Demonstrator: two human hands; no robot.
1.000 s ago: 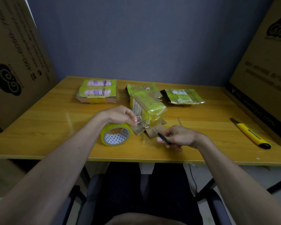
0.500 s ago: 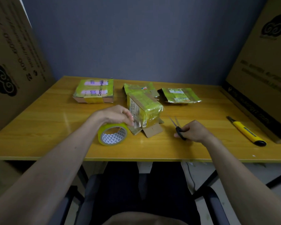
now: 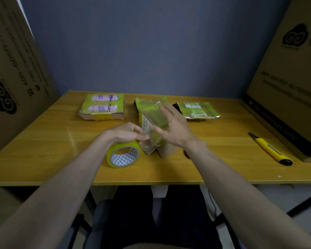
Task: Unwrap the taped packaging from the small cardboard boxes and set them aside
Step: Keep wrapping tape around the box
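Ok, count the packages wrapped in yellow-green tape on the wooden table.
4: one flat at far left, one upright between the hands, one behind it, one flat at far right. None seems hidden.

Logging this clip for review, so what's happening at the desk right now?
A person is unwrapping a taped box at the middle of the table. The left hand pinches its lower left edge, just above a tape roll. The right hand, fingers spread, reaches onto the box's right side. Another taped box and a flat wrapped packet lie behind, and a yellow knife lies to the right.
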